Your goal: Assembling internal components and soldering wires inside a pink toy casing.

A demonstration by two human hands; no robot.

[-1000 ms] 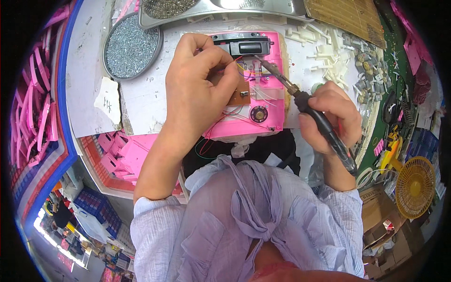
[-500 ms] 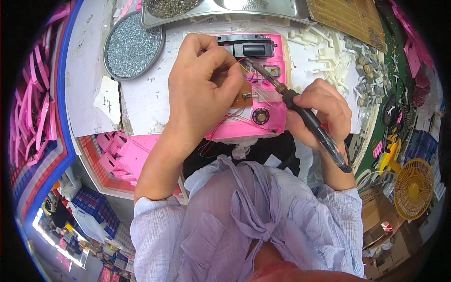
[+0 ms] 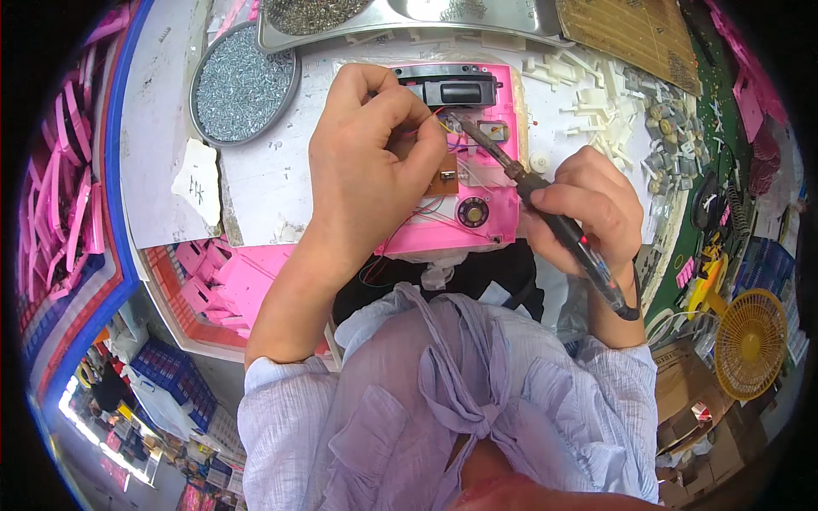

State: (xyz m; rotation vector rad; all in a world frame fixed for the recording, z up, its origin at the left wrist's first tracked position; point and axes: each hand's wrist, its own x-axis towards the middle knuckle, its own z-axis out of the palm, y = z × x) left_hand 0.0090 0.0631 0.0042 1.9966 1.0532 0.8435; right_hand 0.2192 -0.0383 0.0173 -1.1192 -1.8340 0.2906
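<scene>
My right hand [image 3: 596, 200] is closed around the dark handle of a soldering iron [image 3: 564, 228], which slants up and left. Its tip is among thin coloured wires inside a pink plastic housing [image 3: 504, 194]. Thumb and forefinger of my left hand [image 3: 362, 149] are pinched together on a thin red wire [image 3: 438, 110] close to that tip; the fingertips are partly hidden. Under this hand a brown circuit board [image 3: 441, 180] shows in part. The housing also carries a black plastic part [image 3: 452, 90], a small metal-cased part [image 3: 492, 130] and a round speaker [image 3: 473, 211].
A round tray of small screws [image 3: 243, 85] stands at the left, below a metal tray [image 3: 409, 32]. White plastic parts [image 3: 596, 111] and small metal parts [image 3: 663, 136] lie to the right. Pink parts fill a crate [image 3: 230, 285]. A yellow fan [image 3: 750, 341] is at far right.
The iron's tip stays near the wires while its handle shifts slightly down with my right hand. My left hand moves slightly right, still pinched. A round white piece now shows beside the housing.
</scene>
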